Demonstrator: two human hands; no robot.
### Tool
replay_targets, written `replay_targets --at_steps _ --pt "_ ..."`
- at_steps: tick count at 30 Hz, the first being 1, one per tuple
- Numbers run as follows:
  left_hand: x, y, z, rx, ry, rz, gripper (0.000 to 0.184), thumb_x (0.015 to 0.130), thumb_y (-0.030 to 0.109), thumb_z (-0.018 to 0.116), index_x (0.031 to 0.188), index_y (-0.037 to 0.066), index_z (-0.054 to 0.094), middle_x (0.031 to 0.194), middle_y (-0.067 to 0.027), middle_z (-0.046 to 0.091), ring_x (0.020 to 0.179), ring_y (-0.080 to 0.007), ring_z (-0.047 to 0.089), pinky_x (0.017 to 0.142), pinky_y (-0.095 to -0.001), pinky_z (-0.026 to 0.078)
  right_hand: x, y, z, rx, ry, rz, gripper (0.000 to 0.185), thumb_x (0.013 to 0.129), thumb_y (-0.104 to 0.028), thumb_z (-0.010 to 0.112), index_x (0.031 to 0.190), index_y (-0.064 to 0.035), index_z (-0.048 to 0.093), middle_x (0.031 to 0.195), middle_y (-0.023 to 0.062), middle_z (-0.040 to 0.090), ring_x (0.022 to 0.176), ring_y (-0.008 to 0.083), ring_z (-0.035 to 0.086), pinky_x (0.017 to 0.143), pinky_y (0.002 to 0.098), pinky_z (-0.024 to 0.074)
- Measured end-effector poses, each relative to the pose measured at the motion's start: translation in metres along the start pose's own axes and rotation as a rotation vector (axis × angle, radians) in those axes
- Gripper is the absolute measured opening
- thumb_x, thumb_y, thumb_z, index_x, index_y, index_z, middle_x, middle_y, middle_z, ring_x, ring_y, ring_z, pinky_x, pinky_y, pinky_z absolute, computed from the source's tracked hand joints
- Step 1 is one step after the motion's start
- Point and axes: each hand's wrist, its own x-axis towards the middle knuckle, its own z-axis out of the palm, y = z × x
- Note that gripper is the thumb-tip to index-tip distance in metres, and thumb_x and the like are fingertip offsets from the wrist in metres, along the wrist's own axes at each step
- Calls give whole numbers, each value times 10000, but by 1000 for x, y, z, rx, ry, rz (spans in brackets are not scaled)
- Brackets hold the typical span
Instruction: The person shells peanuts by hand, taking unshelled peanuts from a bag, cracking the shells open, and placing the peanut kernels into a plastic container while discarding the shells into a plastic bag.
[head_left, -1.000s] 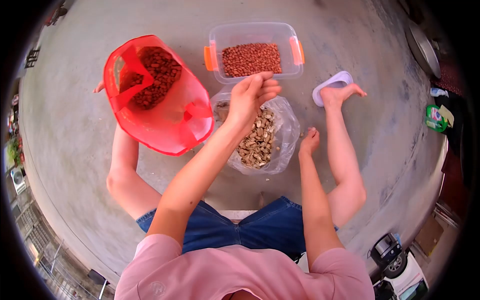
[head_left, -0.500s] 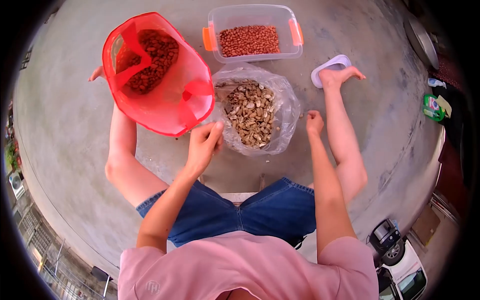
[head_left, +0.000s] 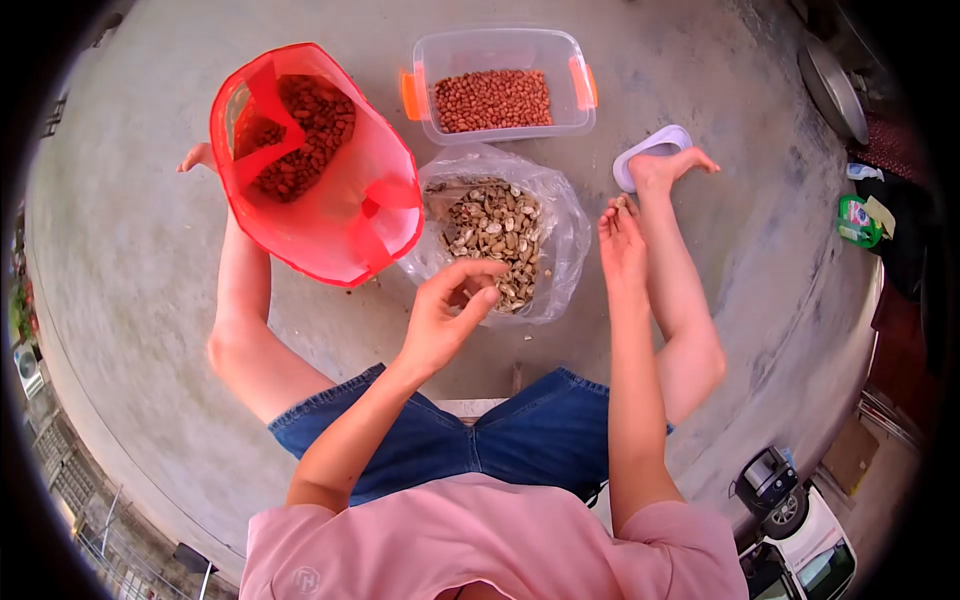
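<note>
My left hand (head_left: 452,308) is over the near edge of a clear plastic bag (head_left: 565,225) of broken peanut shells (head_left: 495,225). Its fingers are curved, a gap separates thumb and forefinger, and no object shows between them. To the right of the bag, my right hand (head_left: 624,250) is turned palm up beside my lower leg. Its fingertips bend together around a small brownish spot, too small to name. A red bag (head_left: 385,185) with unshelled peanuts (head_left: 310,140) inside stands at the left, its mouth wide.
Behind the shell bag stands a clear plastic box (head_left: 500,45) with orange latches, holding shelled reddish peanuts (head_left: 492,101). A pale slipper (head_left: 630,165) is by my right foot. At the far right are a metal basin (head_left: 832,90) and a green package (head_left: 858,222).
My left hand has moved right from beside the red bag to above the shell bag, and its fingers have parted. My right hand has turned palm up and its fist has loosened.
</note>
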Motion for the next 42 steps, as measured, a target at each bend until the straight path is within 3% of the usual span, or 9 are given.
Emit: replay_targets --at_steps 5,11,20,23,29,32,35,38,42 --pt "12 68 16 157 5 358 223 778 47 637 1000 27 636 799 9 492 686 -62 439 617 -201 355 -101 -39 99 79 -578 120 219 842 -49 552 1047 -51 475 931 76 563 869 153 563 767 257 470" --pt "-14 100 24 313 12 630 280 674 98 734 945 79 669 781 -12 502 738 -123 478 624 -247 390 -156 -58 137 -205 -684 33 335 793 -72 627 1058 -73 423 935 64 569 911 145 557 813 275 453" --pt "-40 99 25 56 -93 645 299 659 97 745 952 80 686 838 -19 483 777 -139 480 690 -267 402 -186 -56 145 -247 -849 -211 312 796 -54 642 1037 -59 444 1006 68 545 896 137 557 800 264 461" --pt "-43 100 20 -14 -173 647 323 653 103 751 969 79 688 841 -11 460 778 -132 461 698 -254 391 -196 -58 146 -91 -824 31 305 807 -80 649 1041 -59 453 975 54 543 893 130 546 797 252 456" --pt "-53 102 28 82 -85 596 286 679 112 729 961 80 694 806 -3 460 763 -128 453 686 -245 381 -205 -52 141 -163 -692 46 329 811 -189 667 1012 -77 433 926 40 541 890 127 534 773 249 444" --pt "-55 101 27 174 -77 566 264 701 103 706 964 75 692 775 -8 501 749 -125 464 671 -248 392 -205 -46 140 -42 -701 86 354 820 -98 643 1110 -42 447 955 46 542 864 119 533 759 242 448" --pt "-54 96 26 89 -81 517 234 723 101 687 955 67 691 737 -25 541 736 -123 472 651 -253 401 -206 -49 143 -144 -752 -11 416 805 -122 666 1151 -22 456 962 46 545 844 114 537 744 236 452" --pt "-50 86 21 132 -101 520 190 756 117 669 930 42 688 763 -43 582 738 -116 505 652 -250 416 -209 -47 148 -540 -691 -338 406 784 -191 694 1111 -16 528 906 35 559 751 102 528 670 224 450" --pt "-55 84 28 -138 -140 301 228 810 206 630 864 -12 670 841 -79 637 750 -131 542 663 -270 424 -202 -42 140 -762 -679 -530 309 782 -237 696 984 -24 605 779 2 550 647 81 470 575 211 411"
